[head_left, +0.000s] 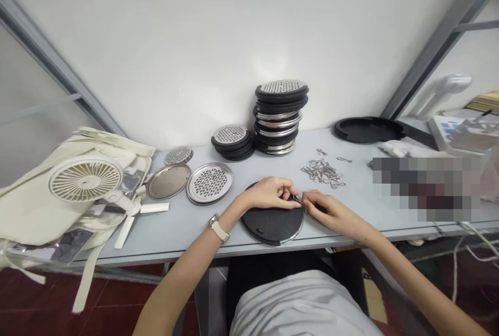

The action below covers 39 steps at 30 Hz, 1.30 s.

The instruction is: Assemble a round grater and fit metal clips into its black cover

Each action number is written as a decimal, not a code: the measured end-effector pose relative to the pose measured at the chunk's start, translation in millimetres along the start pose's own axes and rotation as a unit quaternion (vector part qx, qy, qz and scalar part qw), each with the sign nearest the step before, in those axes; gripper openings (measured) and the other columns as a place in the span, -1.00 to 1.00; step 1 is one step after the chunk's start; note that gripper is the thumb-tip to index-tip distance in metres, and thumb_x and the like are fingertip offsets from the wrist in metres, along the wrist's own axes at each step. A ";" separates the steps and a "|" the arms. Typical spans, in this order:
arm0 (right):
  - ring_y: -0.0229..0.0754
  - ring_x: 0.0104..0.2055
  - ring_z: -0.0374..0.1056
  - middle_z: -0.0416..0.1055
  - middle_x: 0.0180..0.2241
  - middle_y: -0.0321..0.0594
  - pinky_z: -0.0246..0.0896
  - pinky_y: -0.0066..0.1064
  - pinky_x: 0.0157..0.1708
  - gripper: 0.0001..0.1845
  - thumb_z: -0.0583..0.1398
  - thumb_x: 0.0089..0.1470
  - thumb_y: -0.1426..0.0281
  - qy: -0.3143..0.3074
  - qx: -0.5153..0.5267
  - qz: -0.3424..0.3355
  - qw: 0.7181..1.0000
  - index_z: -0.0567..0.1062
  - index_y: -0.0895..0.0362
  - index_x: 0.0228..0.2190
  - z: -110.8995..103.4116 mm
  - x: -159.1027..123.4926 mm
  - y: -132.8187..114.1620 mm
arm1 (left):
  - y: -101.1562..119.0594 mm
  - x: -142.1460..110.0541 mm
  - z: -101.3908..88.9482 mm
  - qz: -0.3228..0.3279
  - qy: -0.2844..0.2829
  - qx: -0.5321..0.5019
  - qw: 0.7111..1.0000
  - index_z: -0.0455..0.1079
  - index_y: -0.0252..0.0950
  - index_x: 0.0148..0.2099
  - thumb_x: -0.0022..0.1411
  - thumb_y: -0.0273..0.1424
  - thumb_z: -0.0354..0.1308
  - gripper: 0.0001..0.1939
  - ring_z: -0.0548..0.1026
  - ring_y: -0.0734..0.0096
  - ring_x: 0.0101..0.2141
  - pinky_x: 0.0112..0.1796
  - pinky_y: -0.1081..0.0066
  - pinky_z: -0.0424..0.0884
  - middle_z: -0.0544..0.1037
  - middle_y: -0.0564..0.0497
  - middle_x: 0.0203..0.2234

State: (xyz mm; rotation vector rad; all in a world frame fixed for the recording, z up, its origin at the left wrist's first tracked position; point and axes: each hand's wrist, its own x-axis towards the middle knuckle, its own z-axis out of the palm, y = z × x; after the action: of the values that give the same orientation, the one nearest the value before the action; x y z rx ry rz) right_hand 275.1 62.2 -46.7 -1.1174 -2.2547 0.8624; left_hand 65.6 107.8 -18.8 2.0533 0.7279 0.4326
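Observation:
A round black disc [268, 225] with a partly shiny rim lies flat near the table's front edge. My left hand [273, 193] rests over its upper part, fingers curled and thumb stretched toward the right rim. A small shiny metal piece [297, 198] shows between thumb and fingers there. Close against the same rim, my right hand [323, 210] has its fingertips pinched together; what they hold is hidden. Just beyond my hands lies a loose pile of bent-wire metal clips [323, 172], with a few lying apart.
Behind stand a tall stack of perforated metal and black discs [278, 125] and a shorter stack [233, 142]. Left are a grater-like plate [209, 183], a plain metal plate [168, 180], a white fan [86, 180] and a cream bag [39, 206]. A black tray [368, 130] lies back right.

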 end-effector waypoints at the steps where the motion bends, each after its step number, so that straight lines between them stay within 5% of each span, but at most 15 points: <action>1: -0.25 -0.45 0.14 0.16 -0.50 -0.33 0.06 -0.42 -0.40 -0.68 -0.06 0.25 0.26 -0.001 0.004 -0.001 1.000 0.23 0.12 -0.50 -0.4 -0.5 -0.3 | 0.0 -0.1 0.0 0.000 0.000 0.000 1.000 0.36 -0.36 -0.28 0.05 -0.12 0.21 -0.62 0.20 0.65 -0.55 -0.51 0.55 0.11 0.31 0.15 -0.56; 10: -0.29 -0.52 0.08 0.11 -0.57 -0.39 0.06 -0.43 -0.44 -0.61 -0.09 0.26 0.16 0.024 0.065 0.052 0.996 0.19 0.10 -0.53 -4.2 -3.1 0.0 | 1.4 0.5 1.2 -0.009 -0.002 0.005 1.000 0.34 -0.35 -0.31 0.05 -0.11 0.21 -0.63 0.21 0.65 -0.56 -0.51 0.55 0.11 0.30 0.15 -0.58; 21: -0.25 -0.46 0.21 0.26 -0.50 -0.32 0.13 -0.42 -0.37 -0.64 -0.08 0.28 0.21 0.015 0.012 0.002 1.000 0.29 0.11 -0.46 -1.3 -0.3 -1.3 | 0.8 0.4 0.4 0.037 0.016 0.057 0.998 0.28 -0.31 -0.31 0.06 -0.26 0.23 -0.74 0.23 0.64 -0.53 -0.49 0.58 0.14 0.30 0.18 -0.56; 29: -0.15 -0.39 0.32 0.41 -0.43 -0.19 0.18 -0.35 -0.31 -0.64 -0.08 0.26 0.26 0.040 -0.071 -0.005 0.997 0.41 0.12 -0.38 3.2 2.9 -3.9 | 3.8 0.7 0.3 0.058 0.065 0.086 0.993 0.30 -0.30 -0.23 -0.04 -0.23 0.31 -0.63 0.25 0.62 -0.49 -0.40 0.54 0.22 0.39 0.07 -0.35; 39: -0.18 -0.42 0.31 0.41 -0.47 -0.22 0.17 -0.39 -0.34 -0.62 -0.08 0.27 0.26 0.031 -0.062 -0.015 0.997 0.44 0.13 -0.40 -0.2 2.3 -6.6 | 0.0 1.1 -0.2 0.067 0.033 0.031 0.997 0.33 -0.30 -0.16 0.03 -0.22 0.26 -0.63 0.23 0.68 -0.54 -0.46 0.55 0.23 0.40 0.06 -0.32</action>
State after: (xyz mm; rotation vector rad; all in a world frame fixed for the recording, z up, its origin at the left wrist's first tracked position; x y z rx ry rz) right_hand 270.5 61.1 -41.5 -1.1448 -2.2931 0.6742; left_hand 66.3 108.7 -18.7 2.1629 0.6536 0.5628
